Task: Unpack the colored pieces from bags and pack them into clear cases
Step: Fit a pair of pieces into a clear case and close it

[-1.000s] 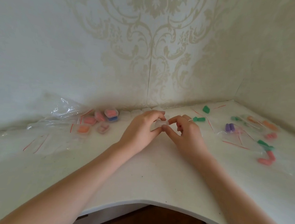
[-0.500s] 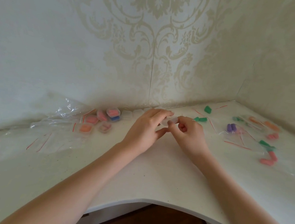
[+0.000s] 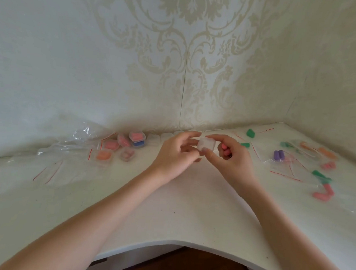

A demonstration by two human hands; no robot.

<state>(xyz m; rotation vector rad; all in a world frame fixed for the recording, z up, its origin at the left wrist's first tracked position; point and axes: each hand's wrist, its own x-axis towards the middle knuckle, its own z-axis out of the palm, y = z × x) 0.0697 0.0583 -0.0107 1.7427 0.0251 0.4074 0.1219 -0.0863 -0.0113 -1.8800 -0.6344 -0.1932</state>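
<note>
At the centre of the frame, above a white table [image 3: 166,215], the left hand [image 3: 175,156] and right hand [image 3: 232,158] pinch a small clear case [image 3: 206,145] between fingertips and thumbs, the right also curling fingers round pink pieces [image 3: 223,149]. This looks like the opening step; next the lid needs prying up so the pieces go in. Filled cases [image 3: 127,143] sit at centre left, bagged pieces [image 3: 318,175] at right.
</note>
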